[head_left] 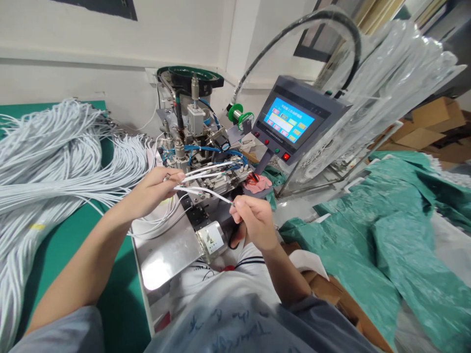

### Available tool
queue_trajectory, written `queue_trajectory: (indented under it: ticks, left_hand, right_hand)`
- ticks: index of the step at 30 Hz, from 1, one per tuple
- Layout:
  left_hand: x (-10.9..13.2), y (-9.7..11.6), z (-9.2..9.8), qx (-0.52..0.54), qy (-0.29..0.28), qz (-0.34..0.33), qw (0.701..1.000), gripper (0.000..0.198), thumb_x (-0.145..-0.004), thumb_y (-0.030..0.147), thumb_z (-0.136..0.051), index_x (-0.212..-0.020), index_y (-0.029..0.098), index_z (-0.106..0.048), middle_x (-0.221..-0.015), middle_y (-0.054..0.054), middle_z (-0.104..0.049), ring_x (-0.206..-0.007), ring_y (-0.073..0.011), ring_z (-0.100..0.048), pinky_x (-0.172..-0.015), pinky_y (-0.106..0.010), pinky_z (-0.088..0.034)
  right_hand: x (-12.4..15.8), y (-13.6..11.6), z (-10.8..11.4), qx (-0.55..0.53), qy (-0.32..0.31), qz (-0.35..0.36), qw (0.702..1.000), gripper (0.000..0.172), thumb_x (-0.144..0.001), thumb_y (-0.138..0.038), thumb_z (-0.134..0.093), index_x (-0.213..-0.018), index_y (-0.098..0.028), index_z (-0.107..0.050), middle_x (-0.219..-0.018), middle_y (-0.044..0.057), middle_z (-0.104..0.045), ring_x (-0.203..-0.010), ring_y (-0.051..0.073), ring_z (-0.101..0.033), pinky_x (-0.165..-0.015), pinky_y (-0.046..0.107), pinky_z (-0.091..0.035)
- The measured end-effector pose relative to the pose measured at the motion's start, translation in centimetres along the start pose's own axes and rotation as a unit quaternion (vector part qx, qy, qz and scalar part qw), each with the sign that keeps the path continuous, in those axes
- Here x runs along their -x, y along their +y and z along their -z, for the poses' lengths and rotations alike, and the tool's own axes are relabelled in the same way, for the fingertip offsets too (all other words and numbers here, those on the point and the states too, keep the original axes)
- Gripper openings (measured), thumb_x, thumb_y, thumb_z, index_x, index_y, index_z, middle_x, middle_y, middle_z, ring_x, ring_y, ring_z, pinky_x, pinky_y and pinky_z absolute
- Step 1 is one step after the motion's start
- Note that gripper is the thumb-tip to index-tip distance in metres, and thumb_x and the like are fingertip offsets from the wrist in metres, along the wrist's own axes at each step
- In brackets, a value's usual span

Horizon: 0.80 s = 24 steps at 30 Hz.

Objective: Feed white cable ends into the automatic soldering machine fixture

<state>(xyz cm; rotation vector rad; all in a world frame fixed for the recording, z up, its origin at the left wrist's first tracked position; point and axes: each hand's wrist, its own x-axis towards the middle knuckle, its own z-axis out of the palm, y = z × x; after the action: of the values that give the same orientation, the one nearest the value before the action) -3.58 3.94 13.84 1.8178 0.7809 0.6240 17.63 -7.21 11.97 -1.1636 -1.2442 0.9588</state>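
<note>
Left grip: your left grip (156, 184), fingers and thumb pinched together on several white cables (202, 174).
Right grip: your right grip (255, 220), thumb and fingertips closed on the end of a lone cable (211, 192); no gap visible.
Cables: leaving your left grip toward the right; most fan out above the machine, free ends pointing away from you.
Lone cable: lowest of the group, strung between your two grips with a slight curve.
Loops: white, below your left grip, lying over the metal plate (172, 260).
Bundle: large mass of white cables (66, 132), left of your left grip, on the counter; one yellow band near its lower part.
Counter: green-topped (123, 314), left of and below your left grip.
Machine: metal blocks (196, 120) and blue tubing, just beyond your grips.
Bowl: green-rimmed (211, 78), on the far side of the machine from your grips.
Motor: silver (212, 240), labelled, between and below your grips.
Spool: green flanges (235, 113), beyond and between your grips.
Screen: lit blue (289, 120), beyond your right grip and to its right; text too small to read.
Cloth: pink (257, 184), just beyond your right grip.
Sheet: green, crumpled (368, 235), right of your right grip.
Boxes: cardboard (437, 120), well apart from your right grip, far right.
</note>
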Motion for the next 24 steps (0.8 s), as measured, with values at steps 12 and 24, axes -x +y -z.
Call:
queue_trajectory:
  ticks: [12, 24]
  left_hand:
    - [-0.4, 0.1, -0.4, -0.009, 0.028, 0.01, 1.0, 0.037, -0.088, 0.039, -0.042, -0.061, 0.018, -0.028, -0.055, 0.006, -0.02, -0.047, -0.0061, -0.02, -0.041, -0.019, -0.017]
    - [-0.2, 0.2, 0.2, -0.014, 0.03, 0.016, 0.999, 0.036, -0.086, 0.039, -0.042, -0.058, 0.019, -0.029, -0.049, 0.006, -0.022, -0.043, -0.0066, -0.018, -0.039, -0.021, -0.016]
  right_hand:
    - [-3.0, -1.4, 0.6, -0.298, -0.107, -0.163, 0.934, 0.027, -0.08, -0.029, -0.057, -0.059, -0.015, -0.049, -0.048, -0.009, -0.029, -0.04, 0.004, -0.025, -0.041, 0.019, -0.021]
    - [-3.2, -1.6, -0.2, -0.249, -0.059, -0.134, 0.957, 0.03, -0.077, -0.034, -0.062, -0.056, -0.016, -0.049, -0.045, -0.009, -0.03, -0.039, 0.003, -0.026, -0.041, 0.019, -0.019]
